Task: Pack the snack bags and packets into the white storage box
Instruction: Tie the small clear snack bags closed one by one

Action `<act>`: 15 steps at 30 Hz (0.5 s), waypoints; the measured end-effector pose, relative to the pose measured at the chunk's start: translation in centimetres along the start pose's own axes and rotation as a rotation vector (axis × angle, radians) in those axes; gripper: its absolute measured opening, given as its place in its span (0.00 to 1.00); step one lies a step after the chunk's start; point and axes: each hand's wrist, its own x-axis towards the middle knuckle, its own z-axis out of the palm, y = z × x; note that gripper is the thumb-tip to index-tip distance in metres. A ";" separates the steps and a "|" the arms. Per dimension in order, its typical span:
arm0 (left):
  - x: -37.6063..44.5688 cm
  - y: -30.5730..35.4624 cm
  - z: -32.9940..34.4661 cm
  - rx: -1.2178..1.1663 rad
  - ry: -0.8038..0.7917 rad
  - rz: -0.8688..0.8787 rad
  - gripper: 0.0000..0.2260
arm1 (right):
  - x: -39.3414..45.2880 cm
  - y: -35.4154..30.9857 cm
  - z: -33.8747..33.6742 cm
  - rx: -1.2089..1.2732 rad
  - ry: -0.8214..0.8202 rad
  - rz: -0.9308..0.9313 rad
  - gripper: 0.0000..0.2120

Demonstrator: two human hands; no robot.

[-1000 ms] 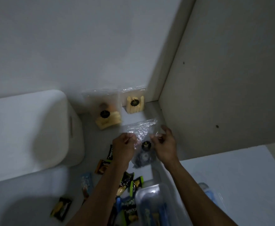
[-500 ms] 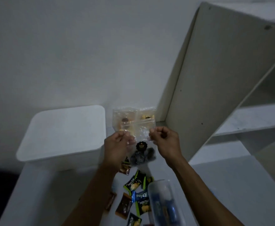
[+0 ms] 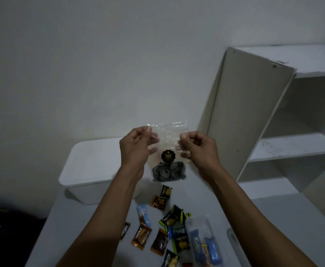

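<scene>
I hold a clear snack bag (image 3: pixel 168 149) of dark spiral cookies with a black round label up in the air. My left hand (image 3: pixel 136 146) pinches its upper left edge and my right hand (image 3: pixel 198 146) pinches its upper right edge. Behind and left of the bag stands the white storage box (image 3: pixel 88 170) with its lid on. Several small snack packets (image 3: pixel 158 228) in orange, brown, green and blue lie scattered on the table (image 3: pixel 273 228) below my forearms.
A clear plastic container (image 3: pixel 202 239) with blue and orange bars lies at the lower right among the packets. A white open shelf unit (image 3: pixel 273 122) rises on the right of the table. A plain wall stands behind.
Both hands have lifted the clear cookie bag higher, off the table. The view tilted up, and the two other clear bags at the back are hidden now.
</scene>
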 end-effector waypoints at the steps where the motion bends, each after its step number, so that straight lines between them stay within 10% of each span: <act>1: -0.2 0.3 -0.1 -0.004 0.002 0.005 0.06 | -0.2 -0.3 0.1 -0.003 -0.008 -0.002 0.04; 15: -2.0 1.0 -0.5 0.128 0.067 0.099 0.05 | 0.3 -4.9 0.2 -0.551 -0.238 -0.285 0.15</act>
